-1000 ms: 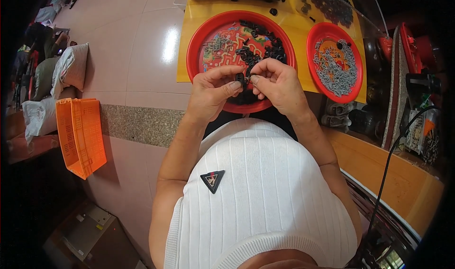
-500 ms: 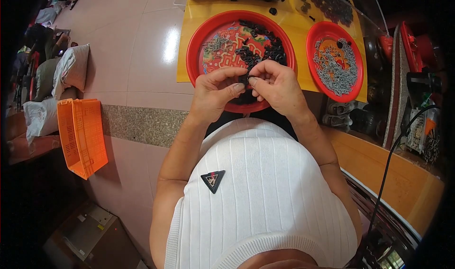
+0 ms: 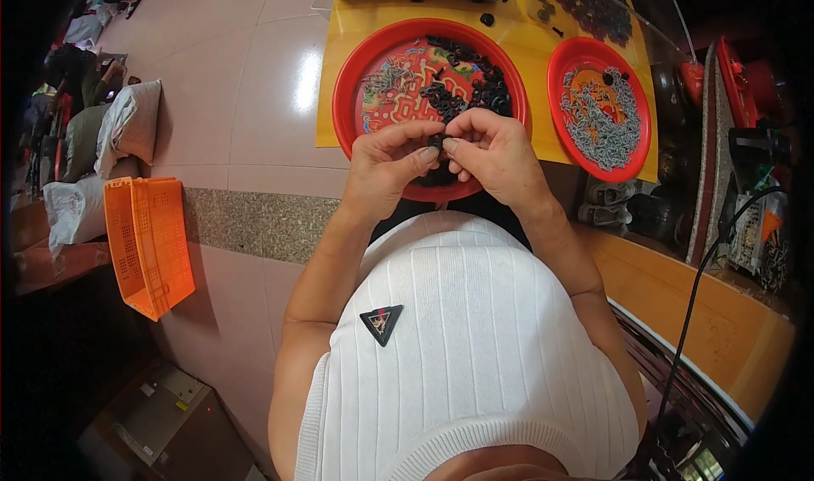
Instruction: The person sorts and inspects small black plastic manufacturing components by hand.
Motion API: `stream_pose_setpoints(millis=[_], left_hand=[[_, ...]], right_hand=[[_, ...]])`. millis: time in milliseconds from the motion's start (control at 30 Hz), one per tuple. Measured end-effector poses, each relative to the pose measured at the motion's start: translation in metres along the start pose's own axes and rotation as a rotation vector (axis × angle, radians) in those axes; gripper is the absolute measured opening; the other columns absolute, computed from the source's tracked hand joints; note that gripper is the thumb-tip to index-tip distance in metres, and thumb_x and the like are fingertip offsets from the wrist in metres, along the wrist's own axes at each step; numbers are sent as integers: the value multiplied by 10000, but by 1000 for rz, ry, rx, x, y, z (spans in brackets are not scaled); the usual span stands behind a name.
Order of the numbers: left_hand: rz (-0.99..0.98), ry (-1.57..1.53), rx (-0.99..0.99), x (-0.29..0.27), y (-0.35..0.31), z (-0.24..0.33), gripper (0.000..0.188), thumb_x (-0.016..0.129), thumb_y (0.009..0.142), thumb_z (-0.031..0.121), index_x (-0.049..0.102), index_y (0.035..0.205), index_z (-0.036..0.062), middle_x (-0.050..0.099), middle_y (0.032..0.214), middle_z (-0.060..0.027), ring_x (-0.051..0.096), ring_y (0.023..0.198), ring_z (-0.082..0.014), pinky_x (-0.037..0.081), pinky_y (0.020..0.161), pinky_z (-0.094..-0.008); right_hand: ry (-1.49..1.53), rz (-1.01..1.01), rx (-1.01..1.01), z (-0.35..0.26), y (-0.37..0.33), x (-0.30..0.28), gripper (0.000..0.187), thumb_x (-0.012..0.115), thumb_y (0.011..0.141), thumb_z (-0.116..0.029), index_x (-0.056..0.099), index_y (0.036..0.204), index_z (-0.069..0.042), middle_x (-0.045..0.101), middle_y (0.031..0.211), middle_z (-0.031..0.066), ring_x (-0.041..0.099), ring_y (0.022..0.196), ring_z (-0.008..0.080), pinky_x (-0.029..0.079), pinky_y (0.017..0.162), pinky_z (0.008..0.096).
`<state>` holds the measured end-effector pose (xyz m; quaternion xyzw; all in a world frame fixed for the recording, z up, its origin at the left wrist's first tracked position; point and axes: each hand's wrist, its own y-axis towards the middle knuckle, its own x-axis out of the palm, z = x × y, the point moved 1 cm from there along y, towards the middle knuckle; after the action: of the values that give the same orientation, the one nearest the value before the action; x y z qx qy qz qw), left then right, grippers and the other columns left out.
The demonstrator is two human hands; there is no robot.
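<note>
My left hand (image 3: 388,166) and my right hand (image 3: 492,155) meet over the near edge of a big red tray (image 3: 349,91). Between their fingertips they pinch one small black part (image 3: 436,141). The tray holds a heap of small black parts (image 3: 466,87) on its right side and a few grey screws (image 3: 386,78) on its left. A smaller red tray (image 3: 564,57) to the right is full of grey screws (image 3: 602,116).
Both trays sit on a yellow board (image 3: 335,108) on the tiled floor. An orange plastic crate (image 3: 148,244) lies to the left, with filled sacks (image 3: 127,125) behind it. A wooden ledge (image 3: 678,294) and a black cable (image 3: 704,286) run along the right.
Both hands stay together over the tray's near edge; only the fingers shift slightly around the small black part.
</note>
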<state>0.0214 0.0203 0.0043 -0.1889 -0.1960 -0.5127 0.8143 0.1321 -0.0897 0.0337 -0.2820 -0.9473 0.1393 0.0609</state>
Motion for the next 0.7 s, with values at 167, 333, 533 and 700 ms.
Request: stream_pose_setpoints(millis=[167,333,533,700], left_hand=[[21,-17,-3,1,-1,-2,255,570,774,-31,565,1029,-18,607,851,-58,564,727,-95,468,637,-200],[31,22,25,3,-1,0,251,556,773,-47,569,1023,-21,605,855,-60,548,712,-85,462,638,-194],[15,63,112,3,-3,-6,261,566,761,-58,561,1021,-42,593,884,-90,574,729,-120,482,632,-200],[18,152,177,5,-3,-4,255,551,761,-73,572,1012,-31,581,884,-76,554,732,-102,466,639,-199]], right_hand=[[135,-66,-33,5,3,-2,109,580,778,-45,545,863,13,565,698,33,548,594,76,466,502,199],[300,-201,-51,21,12,-11,120,606,775,-45,546,864,10,568,715,43,563,618,91,482,521,200],[453,-279,-64,22,10,-9,134,615,775,-64,535,853,10,561,732,47,571,632,105,499,550,208],[431,-311,-100,20,12,-8,132,602,787,-76,532,859,11,564,740,48,574,647,109,502,562,210]])
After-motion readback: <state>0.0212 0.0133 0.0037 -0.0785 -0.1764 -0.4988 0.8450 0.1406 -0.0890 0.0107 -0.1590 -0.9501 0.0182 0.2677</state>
